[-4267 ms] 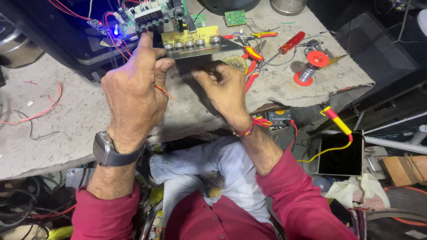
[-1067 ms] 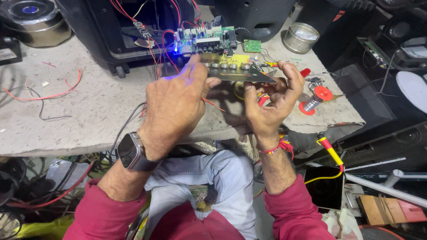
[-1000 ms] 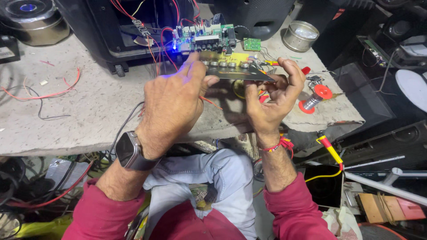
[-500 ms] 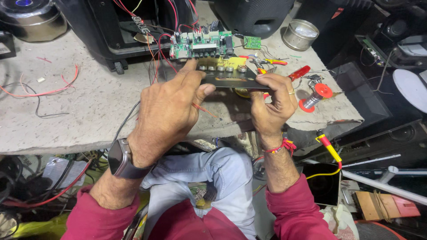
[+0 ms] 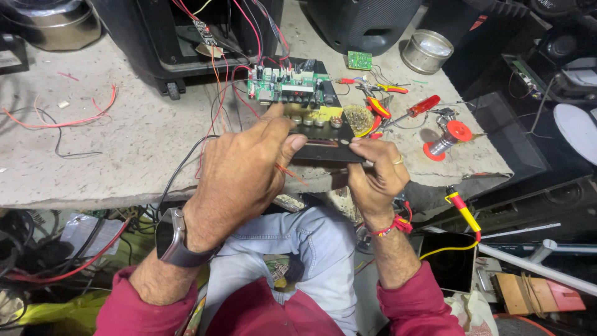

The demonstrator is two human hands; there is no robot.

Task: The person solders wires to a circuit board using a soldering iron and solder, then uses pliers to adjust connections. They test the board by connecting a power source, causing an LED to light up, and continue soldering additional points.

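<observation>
A flat black control panel with a yellow strip and a row of silver knobs [image 5: 320, 134] is lying with its long axis running left to right, knobs facing up, just above the near edge of the rough grey stone worktop [image 5: 124, 143]. Both hands are gripping it: the left hand [image 5: 239, 177] is clenching over its left end, knuckles up and thumb pressing along the panel's near edge, while the right hand [image 5: 376, 174] is pinching the right end between thumb and fingertips, wrist bent upward. One green circuit board [image 5: 289, 87] is sitting just behind the panel, red and black wires running from it into one open black speaker cabinet [image 5: 186, 31]. To the right are lying one red-handled screwdriver [image 5: 418, 109], one red spool of solder wire [image 5: 449, 135] and one round metal tin [image 5: 426, 51]. A dark wristwatch [image 5: 174, 239] is circling the left wrist.
</observation>
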